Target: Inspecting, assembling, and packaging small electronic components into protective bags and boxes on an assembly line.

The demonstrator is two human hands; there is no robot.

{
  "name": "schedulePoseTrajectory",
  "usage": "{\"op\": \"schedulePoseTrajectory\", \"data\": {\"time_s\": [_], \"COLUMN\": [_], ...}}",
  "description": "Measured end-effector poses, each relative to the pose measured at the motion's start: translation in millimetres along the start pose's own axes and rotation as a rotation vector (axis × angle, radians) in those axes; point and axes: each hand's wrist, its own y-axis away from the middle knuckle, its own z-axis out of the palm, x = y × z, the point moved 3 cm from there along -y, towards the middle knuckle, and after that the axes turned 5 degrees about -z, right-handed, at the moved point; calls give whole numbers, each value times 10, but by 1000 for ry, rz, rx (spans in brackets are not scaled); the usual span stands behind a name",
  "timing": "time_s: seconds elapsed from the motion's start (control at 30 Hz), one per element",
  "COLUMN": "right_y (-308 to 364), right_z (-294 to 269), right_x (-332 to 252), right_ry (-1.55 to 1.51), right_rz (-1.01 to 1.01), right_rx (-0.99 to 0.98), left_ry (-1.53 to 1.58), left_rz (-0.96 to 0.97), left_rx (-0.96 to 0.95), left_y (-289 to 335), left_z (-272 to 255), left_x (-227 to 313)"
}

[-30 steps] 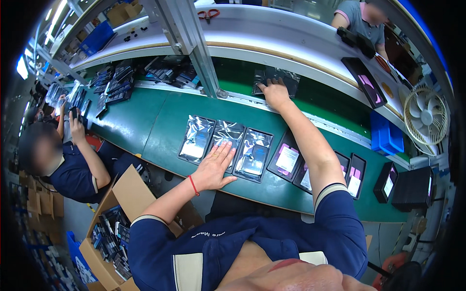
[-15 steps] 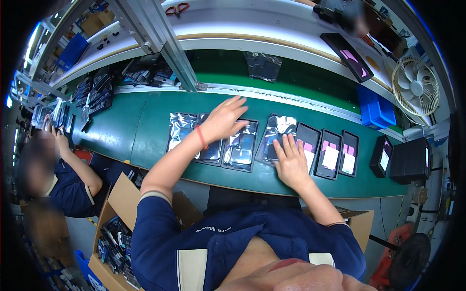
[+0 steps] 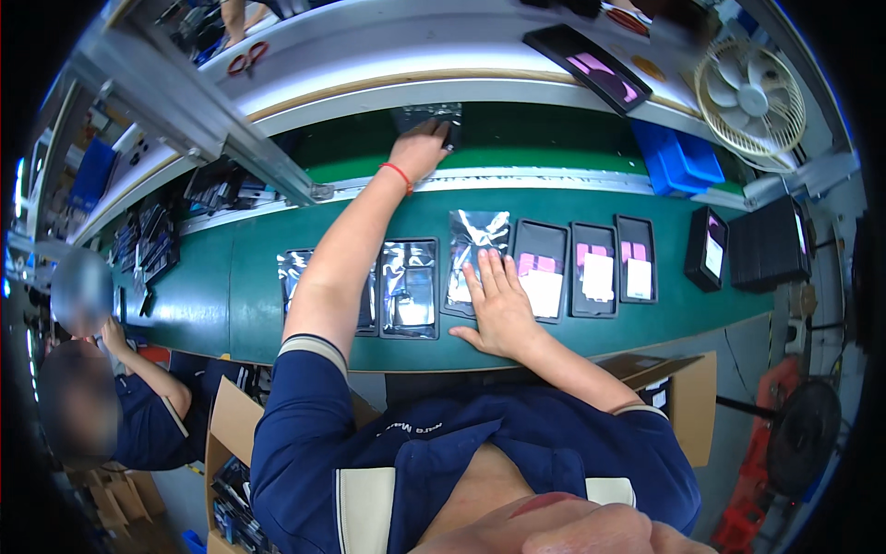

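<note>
My left hand [image 3: 422,150] reaches to the far side over the green belt. Its fingers are closed on a shiny antistatic bag [image 3: 420,111] with something dark in it; they hide part of the bag. My right hand [image 3: 498,305] lies with fingers spread on another silvery antistatic bag [image 3: 477,231] on the bench. Left of it, a black tray [image 3: 409,328] holds a bagged item, and a further bagged item [image 3: 293,268] is partly covered by my left forearm. To the right stand black trays [image 3: 595,231] with pink pieces and white cards.
A black box [image 3: 706,249] and a stack of black trays [image 3: 766,245] stand at the bench's right end. Beyond are a blue bin [image 3: 683,162] and a fan [image 3: 752,100]. A metal post [image 3: 268,152] rises at left. Cardboard boxes [image 3: 235,420] sit below; a co-worker [image 3: 152,402] sits left.
My left hand has moved away from above the bagged trays to the bag on the belt and closed on it. My right hand stays on its bag. The view has shifted.
</note>
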Motion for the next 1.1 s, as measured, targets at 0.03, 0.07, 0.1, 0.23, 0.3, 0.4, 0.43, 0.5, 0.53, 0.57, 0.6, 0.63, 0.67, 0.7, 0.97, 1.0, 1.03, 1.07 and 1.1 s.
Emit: {"op": "schedulePoseTrajectory", "data": {"time_s": [0.03,0.07,0.1,0.23,0.3,0.4,0.43,0.5,0.53,0.57,0.6,0.63,0.67,0.7,0.97,1.0,1.03,1.07,1.1], "right_y": [-27,-37,-19,277,615,1138,1261,1364,1378,1396,1401,1357,1312,1273,761,665,580,505,437], "right_z": [-10,-22,-44,-532,-574,-527,-500,-425,-359,-316,-277,-275,-278,-277,-80,-63,-46,-39,-38], "right_x": [-5,26,113,579,1090,1679,1766,1844,1845,1849,1851,1798,1744,1701,1177,1074,994,919,868], "right_ry": [-4,-4,-6,-419,-215,240,283,257,208,160,164,164,167,169,106,86,62,27,-8], "right_rz": [-5,11,31,190,413,707,813,887,865,843,843,838,826,811,669,653,647,643,639], "right_rx": [6,54,54,466,644,504,397,283,288,294,297,295,289,283,289,281,253,224,193], "left_ry": [-19,-12,-7,100,131,113,134,103,108,214,320,319,241,162,180,168,164,181,198], "left_rz": [0,19,-5,256,302,367,360,316,318,287,255,250,207,162,-21,-35,-44,-64,-83], "left_rx": [32,24,-14,437,323,290,173,87,87,62,38,39,7,-24,46,82,86,78,70], "left_y": [54,91,149,698,1085,1650,1742,1819,1822,1809,1792,1789,1782,1789,2003,2051,2089,2130,2169], "left_z": [-41,-117,-190,-573,-738,-511,-421,-144,-176,-214,-241,-236,-209,-196,-377,-425,-454,-477,-498], "left_x": [10,108,196,931,1529,2179,2304,2376,2373,2334,2301,2265,2219,2178,1607,1499,1388,1278,1177]}}
